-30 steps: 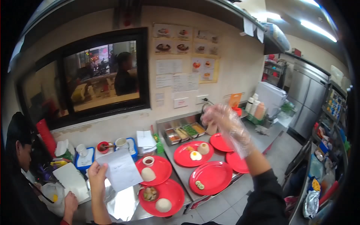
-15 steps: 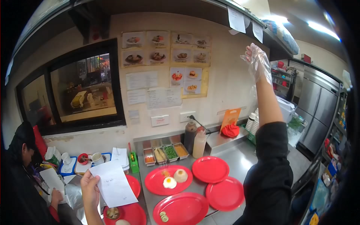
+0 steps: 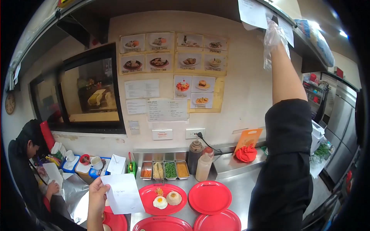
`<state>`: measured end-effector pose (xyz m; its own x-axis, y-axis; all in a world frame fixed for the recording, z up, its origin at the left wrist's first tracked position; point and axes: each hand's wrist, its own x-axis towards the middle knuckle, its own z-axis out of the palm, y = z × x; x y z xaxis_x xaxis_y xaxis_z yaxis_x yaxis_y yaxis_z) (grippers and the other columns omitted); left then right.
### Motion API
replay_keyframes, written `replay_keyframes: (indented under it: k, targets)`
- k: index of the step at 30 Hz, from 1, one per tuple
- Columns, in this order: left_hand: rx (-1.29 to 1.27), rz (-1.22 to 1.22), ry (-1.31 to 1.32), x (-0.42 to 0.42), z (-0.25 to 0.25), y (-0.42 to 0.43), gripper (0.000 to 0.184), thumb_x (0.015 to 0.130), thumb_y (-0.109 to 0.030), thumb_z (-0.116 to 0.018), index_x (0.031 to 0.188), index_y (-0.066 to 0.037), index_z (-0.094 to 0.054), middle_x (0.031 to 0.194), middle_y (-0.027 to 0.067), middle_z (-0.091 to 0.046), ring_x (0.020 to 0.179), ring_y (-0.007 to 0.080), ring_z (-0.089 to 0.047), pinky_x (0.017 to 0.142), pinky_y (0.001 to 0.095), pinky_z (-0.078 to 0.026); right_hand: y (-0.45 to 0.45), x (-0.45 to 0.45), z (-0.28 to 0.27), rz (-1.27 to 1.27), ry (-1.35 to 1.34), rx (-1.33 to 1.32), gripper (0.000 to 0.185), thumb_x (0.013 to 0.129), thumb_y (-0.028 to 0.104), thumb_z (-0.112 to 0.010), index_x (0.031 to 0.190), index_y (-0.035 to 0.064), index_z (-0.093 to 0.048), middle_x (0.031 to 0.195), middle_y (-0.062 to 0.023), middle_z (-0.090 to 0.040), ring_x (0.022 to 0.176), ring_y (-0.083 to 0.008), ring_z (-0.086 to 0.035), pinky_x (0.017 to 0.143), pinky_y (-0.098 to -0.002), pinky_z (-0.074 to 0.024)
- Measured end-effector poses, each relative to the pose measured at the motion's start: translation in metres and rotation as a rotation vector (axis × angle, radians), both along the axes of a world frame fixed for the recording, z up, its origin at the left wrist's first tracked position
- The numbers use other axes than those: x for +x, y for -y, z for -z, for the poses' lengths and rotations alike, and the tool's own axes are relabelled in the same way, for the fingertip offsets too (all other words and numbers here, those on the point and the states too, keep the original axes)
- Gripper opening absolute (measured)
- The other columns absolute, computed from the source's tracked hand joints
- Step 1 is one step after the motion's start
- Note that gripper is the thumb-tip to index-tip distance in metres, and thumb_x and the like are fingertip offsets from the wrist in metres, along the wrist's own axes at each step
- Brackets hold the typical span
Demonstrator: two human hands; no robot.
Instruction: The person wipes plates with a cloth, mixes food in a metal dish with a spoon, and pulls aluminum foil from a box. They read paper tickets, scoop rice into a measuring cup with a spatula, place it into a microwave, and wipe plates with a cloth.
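The person's bare left hand [image 3: 98, 194] clamps a smooth, flat white paper slip [image 3: 125, 200] by its left edge, thumb on top, just in front of a glossy red oval plate [image 3: 170, 187]. The slip's long axis runs nearly upright, its lower end slanting right. The right hand [image 3: 274, 34], in crinkled clear plastic, is raised to paper sheets [image 3: 252, 13] hanging from a shelf [image 3: 173, 9]; whether it grips one cannot be told. The plate bears a fried egg [image 3: 160, 202] and a pale domed mound [image 3: 174, 198]. Metal pans [image 3: 170, 178] hold orange shreds [image 3: 146, 172], pale strips [image 3: 158, 170] and chopped greens [image 3: 170, 170].
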<state>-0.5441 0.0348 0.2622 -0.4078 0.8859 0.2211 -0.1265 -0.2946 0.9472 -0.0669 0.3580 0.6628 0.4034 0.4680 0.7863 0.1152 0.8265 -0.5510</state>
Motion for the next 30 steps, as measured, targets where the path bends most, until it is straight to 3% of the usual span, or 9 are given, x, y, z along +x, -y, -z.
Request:
replay_keyframes:
  k: [7,11,13,14,17,21,24,26,30]
  targets:
    - [0.104,-0.092,-0.061,0.016,0.011,0.002,0.023,0.087,-0.006,-0.052,0.106,0.005,-0.053,0.099,0.0091,-0.061,0.091,0.0133,-0.057,0.081,0.0256,-0.044,-0.002,-0.033,0.084,0.066,0.130,0.100,0.039,0.083,0.028,-0.060,0.112,0.0013,-0.053,0.108,-0.0100,-0.055,0.093,-0.0204,-0.055,0.080,-0.0330,-0.0475]
    - [0.159,0.020,0.103,0.034,-0.003,-0.020,0.024,0.087,-0.008,-0.054,0.108,0.003,-0.050,0.097,0.0117,-0.061,0.087,0.0145,-0.059,0.077,0.0258,-0.046,0.026,-0.098,0.255,-0.453,-0.034,-0.168,0.028,0.083,0.018,-0.061,0.105,0.0003,-0.056,0.099,-0.0066,-0.059,0.094,-0.0172,-0.056,0.081,-0.0295,-0.0468]
    - [0.142,0.097,0.138,0.038,0.001,-0.031,0.020,0.085,-0.007,-0.054,0.103,-0.001,-0.050,0.095,0.0126,-0.061,0.085,0.0164,-0.060,0.075,0.0268,-0.048,0.143,-0.162,0.327,-0.364,0.260,-0.396,0.026,0.084,0.015,-0.061,0.105,-0.0001,-0.056,0.100,-0.0080,-0.059,0.092,-0.0159,-0.057,0.081,-0.0296,-0.0463]
    - [0.137,0.103,0.142,0.041,0.002,-0.033,0.020,0.085,-0.007,-0.054,0.103,-0.001,-0.050,0.095,0.0126,-0.061,0.085,0.0164,-0.060,0.075,0.0268,-0.048,0.164,-0.180,0.364,-0.492,0.090,-0.496,0.020,0.077,0.009,-0.068,0.094,0.0049,-0.059,0.084,-0.0019,-0.059,0.073,-0.0103,-0.054,0.064,-0.0214,-0.0424]
    - [-0.003,0.262,0.223,0.051,0.008,-0.032,0.019,0.081,-0.008,-0.053,0.099,-0.002,-0.052,0.101,0.0121,-0.061,0.094,0.0189,-0.059,0.085,0.0308,-0.046,0.211,-0.214,0.448,-0.643,-0.060,-0.678,0.020,0.078,0.000,-0.065,0.096,-0.0018,-0.058,0.091,-0.0069,-0.061,0.080,-0.0115,-0.058,0.071,-0.0231,-0.0468]
    - [0.125,0.477,0.151,0.037,0.021,-0.023,0.004,0.075,-0.005,-0.053,0.078,-0.004,-0.056,0.116,0.0214,-0.055,0.096,0.0162,-0.056,0.084,0.0294,-0.044,0.268,-0.252,0.452,-0.796,-0.199,-0.648,0.021,0.078,-0.002,-0.065,0.097,-0.0041,-0.057,0.092,-0.0078,-0.061,0.081,-0.0120,-0.058,0.073,-0.0234,-0.0469]
    - [0.041,0.619,0.157,0.022,0.033,-0.012,0.011,0.075,-0.005,-0.052,0.085,-0.005,-0.054,0.123,0.0208,-0.051,0.107,0.0217,-0.054,0.094,0.0335,-0.039,0.286,-0.262,0.465,-0.650,-0.198,-0.736,0.019,0.079,-0.005,-0.062,0.097,-0.0047,-0.057,0.092,-0.0088,-0.061,0.082,-0.0127,-0.059,0.075,-0.0234,-0.0469]
    - [-0.005,0.538,0.205,0.025,0.037,-0.003,0.010,0.075,-0.002,-0.057,0.083,-0.006,-0.052,0.111,0.0182,-0.059,0.097,0.0189,-0.059,0.087,0.0299,-0.044,0.289,-0.264,0.479,-0.611,0.094,-0.591,0.019,0.080,-0.003,-0.061,0.099,-0.0038,-0.056,0.096,-0.0112,-0.061,0.088,-0.0150,-0.059,0.078,-0.0261,-0.0468]
    - [-0.018,0.382,0.174,0.020,0.050,0.007,0.018,0.074,0.000,-0.067,0.079,-0.006,-0.050,0.080,0.0059,-0.063,0.076,0.0107,-0.062,0.067,0.0227,-0.050,0.300,-0.273,0.483,-0.668,0.232,-0.472,0.021,0.080,0.001,-0.062,0.100,-0.0023,-0.057,0.101,-0.0126,-0.060,0.094,-0.0166,-0.058,0.080,-0.0287,-0.0464]
